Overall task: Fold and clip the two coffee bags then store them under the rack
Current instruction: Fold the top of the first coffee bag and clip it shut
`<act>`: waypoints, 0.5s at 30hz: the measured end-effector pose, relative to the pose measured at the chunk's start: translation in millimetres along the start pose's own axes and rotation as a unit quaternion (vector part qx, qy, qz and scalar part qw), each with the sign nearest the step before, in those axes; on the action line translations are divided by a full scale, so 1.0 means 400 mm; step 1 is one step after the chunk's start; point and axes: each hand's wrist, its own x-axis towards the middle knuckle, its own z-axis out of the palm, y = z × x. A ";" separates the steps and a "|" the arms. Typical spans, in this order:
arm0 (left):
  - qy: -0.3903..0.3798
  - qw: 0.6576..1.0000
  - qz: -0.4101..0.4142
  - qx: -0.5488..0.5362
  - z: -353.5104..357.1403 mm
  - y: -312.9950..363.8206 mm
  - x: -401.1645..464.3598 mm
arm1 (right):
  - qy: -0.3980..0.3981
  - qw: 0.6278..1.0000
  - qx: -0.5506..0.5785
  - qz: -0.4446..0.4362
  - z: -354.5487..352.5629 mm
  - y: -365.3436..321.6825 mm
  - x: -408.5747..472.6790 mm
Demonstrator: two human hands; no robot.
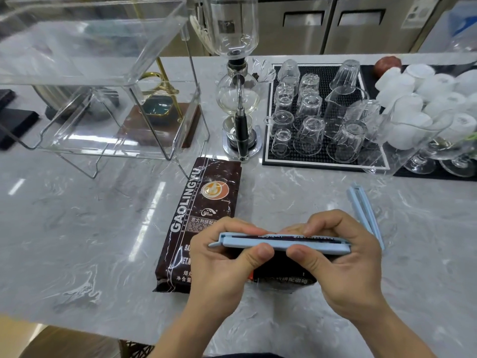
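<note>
I held the first coffee bag point(281, 276) just above the near edge of the worktop point(77, 228), its folded top caught inside the blue clip point(281, 244) so the fold could not spring back. My left hand point(227, 257) pinched the clip's latch end and my right hand point(338, 257) pinched the hinge end, thumbs on the near bar and fingers behind, because I judged even pressure along its length would snap it closed. The second coffee bag point(201, 223) lay flat beside my left hand, unclipped, waiting its turn. The spare clip point(366, 210) lay open toward the right edge, within easy reach. The clear rack point(103, 99) stood at the far left corner, with space beneath it for both bags.
</note>
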 end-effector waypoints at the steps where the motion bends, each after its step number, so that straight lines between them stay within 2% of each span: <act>1: -0.002 1.000 -0.001 0.000 -0.002 -0.001 0.000 | 0.004 1.000 -0.010 -0.001 0.000 0.000 0.001; 8: 0.020 0.999 -0.010 0.026 -0.004 -0.026 -0.002 | 0.011 1.000 0.005 -0.004 -0.002 0.023 -0.008; 15: -0.022 0.999 0.033 0.023 0.008 -0.085 -0.010 | 0.021 0.998 -0.050 -0.035 0.012 0.078 -0.030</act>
